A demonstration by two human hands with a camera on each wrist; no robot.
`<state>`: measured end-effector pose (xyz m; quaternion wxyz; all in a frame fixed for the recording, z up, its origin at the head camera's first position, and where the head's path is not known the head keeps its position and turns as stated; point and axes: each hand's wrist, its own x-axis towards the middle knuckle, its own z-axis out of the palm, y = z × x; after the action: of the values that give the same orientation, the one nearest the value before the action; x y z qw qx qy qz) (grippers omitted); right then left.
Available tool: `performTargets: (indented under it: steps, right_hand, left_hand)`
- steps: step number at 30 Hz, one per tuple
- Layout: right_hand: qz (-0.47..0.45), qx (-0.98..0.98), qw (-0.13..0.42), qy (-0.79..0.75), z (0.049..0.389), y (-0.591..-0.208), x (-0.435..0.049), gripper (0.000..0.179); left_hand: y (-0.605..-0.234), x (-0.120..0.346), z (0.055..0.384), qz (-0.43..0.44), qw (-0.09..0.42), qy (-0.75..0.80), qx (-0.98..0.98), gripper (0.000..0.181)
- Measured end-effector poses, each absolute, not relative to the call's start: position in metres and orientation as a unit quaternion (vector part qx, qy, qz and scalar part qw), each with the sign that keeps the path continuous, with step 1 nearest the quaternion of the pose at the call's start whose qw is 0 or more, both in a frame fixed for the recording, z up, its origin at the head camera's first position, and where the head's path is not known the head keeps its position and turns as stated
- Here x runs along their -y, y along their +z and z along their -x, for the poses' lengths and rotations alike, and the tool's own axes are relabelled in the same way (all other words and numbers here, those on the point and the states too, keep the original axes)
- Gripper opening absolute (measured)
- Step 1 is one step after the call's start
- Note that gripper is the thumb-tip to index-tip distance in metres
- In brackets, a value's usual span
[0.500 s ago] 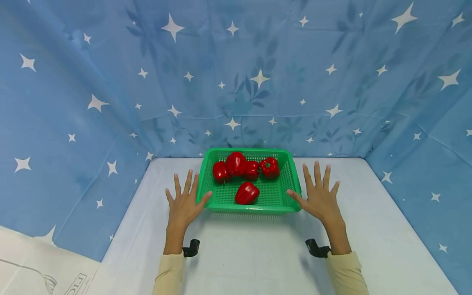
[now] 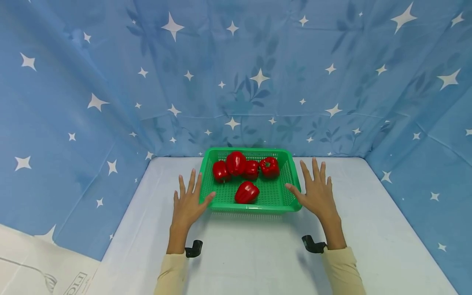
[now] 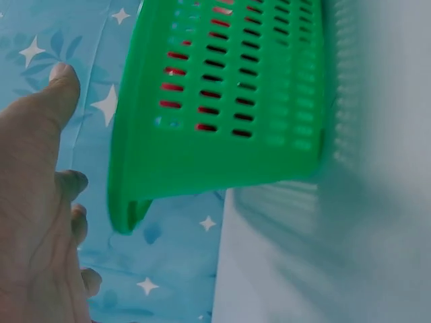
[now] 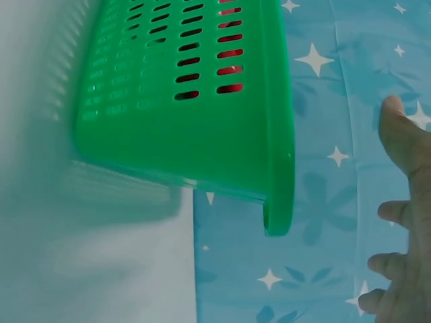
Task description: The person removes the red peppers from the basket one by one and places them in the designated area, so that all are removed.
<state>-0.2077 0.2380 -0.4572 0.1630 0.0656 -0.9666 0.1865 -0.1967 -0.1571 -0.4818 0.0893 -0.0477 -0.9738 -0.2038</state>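
A green plastic basket (image 2: pixel 254 207) with slotted walls stands on the white table. Inside it, one red bell pepper (image 2: pixel 247 192) lies near the front, while several more form a row at the back, among them a bell pepper (image 2: pixel 269 167) on the right. My left hand (image 2: pixel 187 207) is spread with straight fingers beside the basket's left side, its thumb overlapping the front left corner in the head view. On the other side my right hand (image 2: pixel 318 198) is spread likewise, thumb toward the rim. Both wrist views show the hands above rim height, with a gap to the basket wall (image 3: pixel 222 155).
Blue curtains (image 2: pixel 236 82) with white stars and leaf prints hang behind and beside the white table (image 2: pixel 250 262). A pale printed sheet (image 2: pixel 40 266) lies at the lower left. Black wrist cameras, such as the left camera (image 2: pixel 194 248), sit at the wrists.
The left hand has shifted slightly right, toward the basket. My right hand has moved a little left and forward. The basket and bell peppers have stayed in place.
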Motion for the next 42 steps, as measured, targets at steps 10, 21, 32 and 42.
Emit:
performTargets:
  steps: [10,21,32,42]
  right_hand:
    - [-0.086,0.945,0.196,0.247,0.218,-0.456,-0.23,0.075]
    - [-0.118,0.897,0.194,0.38,0.227,-0.45,-0.225,0.055]
    - [-0.056,0.852,0.079,0.515,0.238,-0.442,-0.221,0.059]
    - [-0.003,0.79,-0.026,0.613,0.251,-0.437,-0.216,0.063]
  left_hand:
    - [-0.497,0.148,0.196,0.054,0.078,-0.253,0.963,0.091]
    - [-0.506,0.145,0.198,0.062,0.073,-0.294,0.951,0.096]
    - [-0.503,0.146,0.202,0.056,0.065,-0.306,0.948,0.098]
    - [-0.504,0.146,0.2,0.043,0.057,-0.301,0.951,0.1]
